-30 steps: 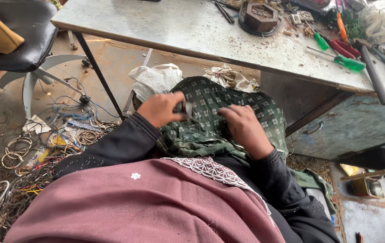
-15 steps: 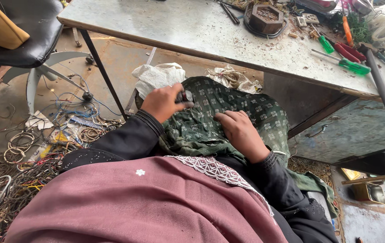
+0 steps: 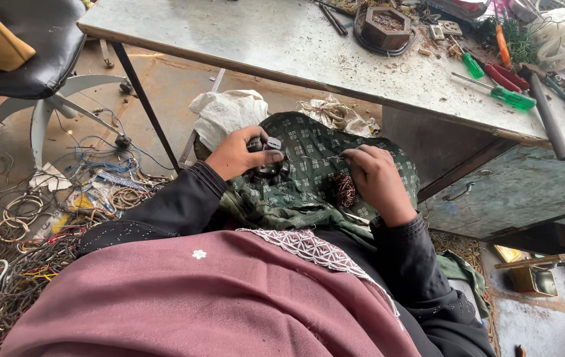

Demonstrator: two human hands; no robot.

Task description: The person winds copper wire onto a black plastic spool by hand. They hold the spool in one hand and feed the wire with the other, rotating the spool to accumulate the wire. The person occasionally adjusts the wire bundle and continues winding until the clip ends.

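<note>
The left hand (image 3: 239, 153), just left of the frame's centre, is curled around a small dark part (image 3: 266, 158), thumb laid across its top; a grey bit of that part shows just above the thumb, and the rest sits under the palm on the lap. The right hand (image 3: 376, 178), right of centre, is clenched loosely with its fingertips pinching a thin wire (image 3: 335, 157) that runs left toward the part. Just under this hand, at its lower left edge, lies a small copper coil (image 3: 344, 190), touching the fingers. Both hands rest on a green patterned cloth (image 3: 309, 185) spread over the knees. Below it, across the bottom of the frame, lies a pink shawl (image 3: 196, 304). Above the hands a white bag (image 3: 229, 112) sits on the floor under the grey worktop (image 3: 263, 39), which spans the top of the frame. At the worktop's upper right lie green screwdrivers (image 3: 504, 94). At left, tangled wires (image 3: 38, 218) cover the floor beside a black chair (image 3: 38, 46).
</note>
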